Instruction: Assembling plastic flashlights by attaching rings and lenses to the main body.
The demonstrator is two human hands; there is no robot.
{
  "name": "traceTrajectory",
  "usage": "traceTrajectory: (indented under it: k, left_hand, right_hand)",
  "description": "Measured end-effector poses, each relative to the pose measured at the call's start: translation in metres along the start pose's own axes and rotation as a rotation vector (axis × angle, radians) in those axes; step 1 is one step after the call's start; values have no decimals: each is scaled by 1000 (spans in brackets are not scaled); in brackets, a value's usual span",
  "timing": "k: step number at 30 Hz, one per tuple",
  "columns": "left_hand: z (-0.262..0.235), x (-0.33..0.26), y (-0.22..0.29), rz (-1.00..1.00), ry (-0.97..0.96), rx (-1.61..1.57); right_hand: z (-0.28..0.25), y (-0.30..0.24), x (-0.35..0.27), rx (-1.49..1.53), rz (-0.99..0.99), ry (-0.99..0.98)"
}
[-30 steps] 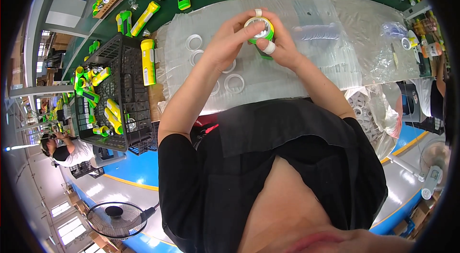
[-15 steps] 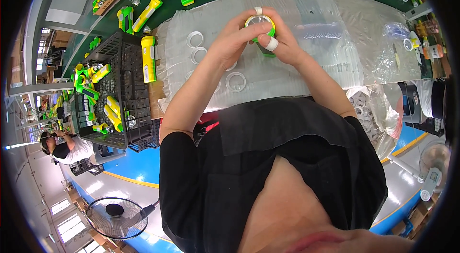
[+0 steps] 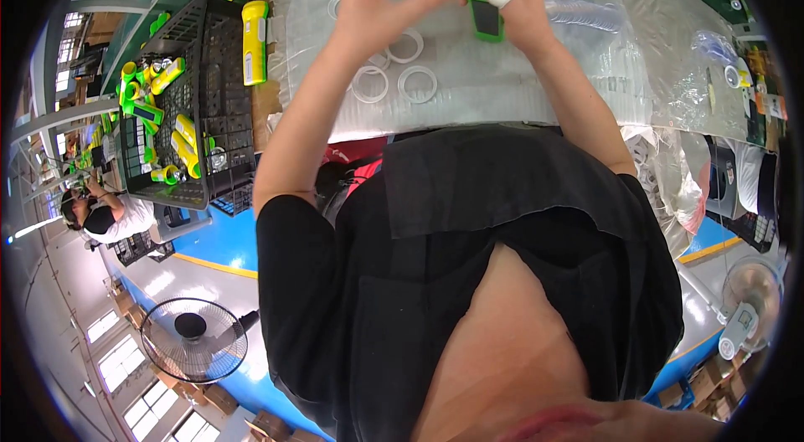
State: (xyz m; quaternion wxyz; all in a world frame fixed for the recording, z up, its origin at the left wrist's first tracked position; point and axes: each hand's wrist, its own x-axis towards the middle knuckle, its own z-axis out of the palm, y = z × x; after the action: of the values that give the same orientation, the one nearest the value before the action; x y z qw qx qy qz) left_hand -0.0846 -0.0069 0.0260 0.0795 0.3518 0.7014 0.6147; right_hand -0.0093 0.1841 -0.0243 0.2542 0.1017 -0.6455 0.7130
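A green flashlight (image 3: 487,19) with a yellow ring round its head is gripped in my right hand (image 3: 528,15). Its shiny reflector faces up, and the thumb lies across the head's rim; white tape wraps the thumb. My left hand (image 3: 368,11) is apart from the flashlight, fingers spread and slightly blurred, with nothing in it. Below and beside the left hand, several white rings lie on the plastic-covered table; one ring (image 3: 418,84) sits nearest to me, and another ring (image 3: 369,84) is to its left. Part of one more is hidden behind the left hand.
A black crate (image 3: 205,107) with yellow and green flashlights stands at the left. Beside it lies a yellow flashlight (image 3: 255,43). Clear discs (image 3: 582,15) lie in a row on the right. A fan (image 3: 194,333) and a person (image 3: 117,212) are farther left.
My left hand has let go of the flashlight's head and moved left, opening. My right hand keeps the flashlight, whose reflector now shows. The view has shifted, so the table appears higher.
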Motion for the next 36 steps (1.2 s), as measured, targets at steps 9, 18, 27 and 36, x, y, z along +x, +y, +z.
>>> traceTrajectory:
  k: [9, 18, 27, 36]
  left_hand:
    - [-17, -69, 14, 277, -821, 884]
    - [14, -17, 30, 224, -29, -151]
    - [31, 6, 25, 471, 3, 384]
    - [31, 7, 24, 455, -29, 362]
  right_hand:
    - [6, -9, -5, 200, 107, -63]
    - [9, -19, -5, 103, 84, -48]
    - [0, -4, -4, 25, -37, -77]
    - [-4, -11, -6, 87, 7, -116]
